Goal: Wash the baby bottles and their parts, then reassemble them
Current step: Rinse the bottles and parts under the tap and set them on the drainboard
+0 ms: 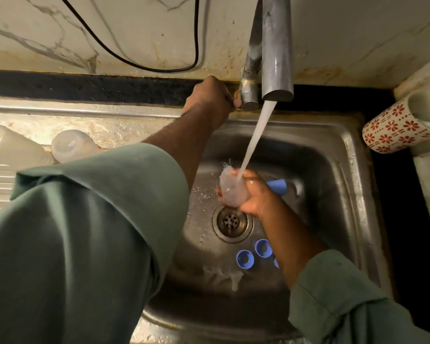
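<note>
Bottles: two lie at the frame's left point(9, 142) point(71, 145), and your right hand point(252, 194) grips a third point(230, 188) under the stream at centre. Blue rings: two whole point(245, 259) point(263, 248) at lower centre in the sink point(333, 150). Your left hand point(209, 98) curls round the tap handle point(236, 101).

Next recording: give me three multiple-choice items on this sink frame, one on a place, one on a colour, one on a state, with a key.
1. Where do the two washed bottles lie?
A. on the drainboard left of the sink
B. inside the basin
C. beside the patterned cup

2. What colour are the rings near the drain?
A. red
B. blue
C. white

3. What is the tap doing?
A. it is off
B. it drips
C. it runs in a full stream

Key: 1 A, they rest on the drainboard; 2 B, the rings are blue; 3 C, water pours onto the clear bottle in the right hand while the left hand holds the tap handle.
</note>
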`<state>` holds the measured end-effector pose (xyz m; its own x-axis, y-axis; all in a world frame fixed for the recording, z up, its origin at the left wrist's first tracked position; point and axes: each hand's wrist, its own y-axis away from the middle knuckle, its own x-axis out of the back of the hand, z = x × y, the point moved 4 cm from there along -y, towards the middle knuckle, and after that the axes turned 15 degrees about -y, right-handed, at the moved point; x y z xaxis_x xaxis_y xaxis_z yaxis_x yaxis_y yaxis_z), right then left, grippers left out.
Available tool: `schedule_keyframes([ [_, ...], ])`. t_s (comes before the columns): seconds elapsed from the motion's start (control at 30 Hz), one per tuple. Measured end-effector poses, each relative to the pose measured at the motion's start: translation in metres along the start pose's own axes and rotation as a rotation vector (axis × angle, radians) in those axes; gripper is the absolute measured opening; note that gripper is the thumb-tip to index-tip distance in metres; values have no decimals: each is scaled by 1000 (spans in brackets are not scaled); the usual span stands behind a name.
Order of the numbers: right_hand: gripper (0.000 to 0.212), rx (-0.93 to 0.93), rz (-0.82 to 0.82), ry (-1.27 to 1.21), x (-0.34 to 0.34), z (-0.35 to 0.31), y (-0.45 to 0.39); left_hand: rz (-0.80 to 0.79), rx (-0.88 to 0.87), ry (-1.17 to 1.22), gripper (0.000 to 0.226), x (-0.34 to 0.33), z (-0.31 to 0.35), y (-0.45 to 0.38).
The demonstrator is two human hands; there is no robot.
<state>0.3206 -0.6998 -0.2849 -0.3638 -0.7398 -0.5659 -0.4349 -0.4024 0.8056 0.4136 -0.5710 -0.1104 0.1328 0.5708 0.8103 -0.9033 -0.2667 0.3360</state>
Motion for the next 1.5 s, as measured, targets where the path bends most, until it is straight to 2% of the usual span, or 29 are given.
schedule_keyframes([
  [0.03, 21, 24, -17, 197, 1, 0, 3, 2, -4, 3, 29, -1, 0, -1],
  [0.07, 34, 99, -17, 448, 3, -2, 6, -1, -3, 10, 28, -2, 0, 0],
  [0.13, 63, 325, -25, 1069, 5, -11, 9, -10, 1, 13, 25, -3, -1, 0],
  [0.17, 70, 439, -46, 1413, 6, -17, 11, -13, 0, 11, 20, -3, -1, 0],
  [0.23, 71, 652, -98, 1997, 9, -25, 20, -19, 2, 10, 8, -2, -1, 2],
  [0.3, 63, 831, -149, 2326, 13, -30, 31, -28, 9, 5, 13, -1, -2, 1],
  [0.33, 61, 923, -187, 2403, 13, -31, 36, -31, 9, 5, 11, -1, -2, 1],
  [0.4, 63, 1127, -280, 2335, 11, -31, 47, -36, 5, 0, 7, 0, -2, 1],
  [0.5, 65, 1380, -331, 1979, 9, -34, 62, -38, 2, 8, 12, -2, -2, 1],
  [0.57, 68, 1381, -274, 1668, 13, -33, 68, -38, 1, 20, 13, -2, -2, 1],
  [0.67, 61, 1120, -143, 1070, 18, -23, 63, -38, -1, 22, 13, -2, -2, 1],
  [0.73, 48, 815, -96, 490, 23, -9, 51, -32, -6, 13, 10, -2, -2, 1],
  [0.8, 37, 415, -75, -40, 27, 10, 34, -25, -6, 9, 19, -2, -2, 0],
  [0.83, 38, 258, -85, -198, 25, 18, 29, -18, -7, 5, 24, -3, -2, -1],
  [0.9, 47, 153, -115, -350, 13, 22, 21, -7, -6, 0, 31, -3, -2, -2],
  [1.03, 42, 248, -40, -374, -6, 11, 6, 3, -11, -4, 30, -3, -2, -2],
  [1.17, 52, 160, 27, -295, -5, 7, 6, -22, -19, -5, 16, -2, -2, -2],
  [1.3, 44, 80, 30, -169, -4, 3, 17, -30, -19, 5, 8, -2, -3, -3],
  [1.4, 52, 72, 31, 134, -3, -5, 29, -36, -12, 15, 9, -3, -4, -2],
  [1.5, 47, 338, 136, 720, 6, -24, 43, -40, -6, 27, 15, -3, -4, -3],
])
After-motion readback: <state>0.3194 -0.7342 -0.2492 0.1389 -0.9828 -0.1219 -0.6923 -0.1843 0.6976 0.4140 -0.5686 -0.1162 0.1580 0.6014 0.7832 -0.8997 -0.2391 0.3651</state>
